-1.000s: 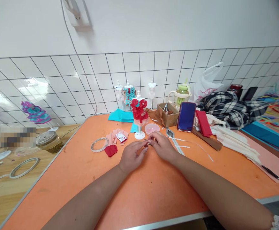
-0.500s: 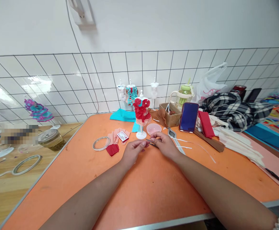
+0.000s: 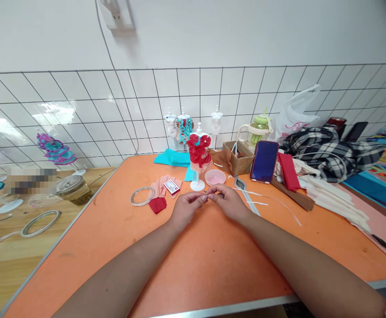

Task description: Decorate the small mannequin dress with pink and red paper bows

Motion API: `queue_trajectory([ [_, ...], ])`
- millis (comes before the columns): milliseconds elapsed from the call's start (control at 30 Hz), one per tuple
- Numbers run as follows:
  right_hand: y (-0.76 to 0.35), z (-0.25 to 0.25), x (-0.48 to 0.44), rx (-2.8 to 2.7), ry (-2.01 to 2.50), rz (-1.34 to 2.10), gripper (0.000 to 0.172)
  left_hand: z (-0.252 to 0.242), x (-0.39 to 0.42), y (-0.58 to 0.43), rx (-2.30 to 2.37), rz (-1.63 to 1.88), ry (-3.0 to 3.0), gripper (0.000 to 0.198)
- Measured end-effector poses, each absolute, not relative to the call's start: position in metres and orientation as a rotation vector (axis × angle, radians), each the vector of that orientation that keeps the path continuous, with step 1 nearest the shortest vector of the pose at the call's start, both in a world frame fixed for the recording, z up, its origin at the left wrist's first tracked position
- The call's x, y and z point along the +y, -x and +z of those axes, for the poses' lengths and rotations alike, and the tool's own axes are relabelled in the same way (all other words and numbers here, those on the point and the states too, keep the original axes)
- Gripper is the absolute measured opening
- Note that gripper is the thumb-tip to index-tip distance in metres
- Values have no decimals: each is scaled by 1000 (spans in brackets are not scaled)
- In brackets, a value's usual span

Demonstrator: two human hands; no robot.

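Note:
My left hand (image 3: 187, 209) and my right hand (image 3: 228, 202) meet over the orange table, thumbs and fingertips pinched together. Whatever lies between them is too small or hidden to name. Just behind stands a small white mannequin (image 3: 198, 184) on a round base, dressed with red pleated paper rosettes (image 3: 199, 152) over pale pink paper. A shallow pink bowl (image 3: 215, 178) sits beyond my right fingers. Left of my left hand are a small white-and-red box (image 3: 172, 187), pink crepe paper (image 3: 158, 189), a dark red paper piece (image 3: 157, 205) and a tape roll (image 3: 142, 196).
A phone (image 3: 264, 161) leans upright near a cardboard box (image 3: 237, 157). Narrow white strips (image 3: 257, 203) lie right of my hands. Other mannequins (image 3: 216, 123), a green-lidded bottle (image 3: 258, 129) and blue paper (image 3: 172, 158) stand or lie at the back. A glass jar (image 3: 74, 190) is far left.
The dark, pointed tool that showed in my right fingers is no longer visible. My right hand has closed in on my left, so the fingertips now meet. The view has shifted slightly.

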State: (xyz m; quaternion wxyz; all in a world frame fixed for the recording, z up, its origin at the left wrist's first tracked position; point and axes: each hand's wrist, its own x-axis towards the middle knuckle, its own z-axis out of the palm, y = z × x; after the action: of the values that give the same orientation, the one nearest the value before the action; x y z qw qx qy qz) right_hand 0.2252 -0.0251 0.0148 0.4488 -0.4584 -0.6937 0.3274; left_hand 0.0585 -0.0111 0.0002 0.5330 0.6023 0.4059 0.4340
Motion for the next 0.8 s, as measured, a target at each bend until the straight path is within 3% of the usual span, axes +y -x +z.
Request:
queue_trajectory([
  [233,-223,16,-29,-1785,1156,539,10,-1,-10,-58,938,1057,-1457,29],
  [400,-224,13,-29,-1664,1182,523,15,-1,-10,-58,939,1062,-1428,28],
  [800,-225,18,-29,-1787,1143,472,7,-3,-11,-57,879,1034,-1551,35],
])
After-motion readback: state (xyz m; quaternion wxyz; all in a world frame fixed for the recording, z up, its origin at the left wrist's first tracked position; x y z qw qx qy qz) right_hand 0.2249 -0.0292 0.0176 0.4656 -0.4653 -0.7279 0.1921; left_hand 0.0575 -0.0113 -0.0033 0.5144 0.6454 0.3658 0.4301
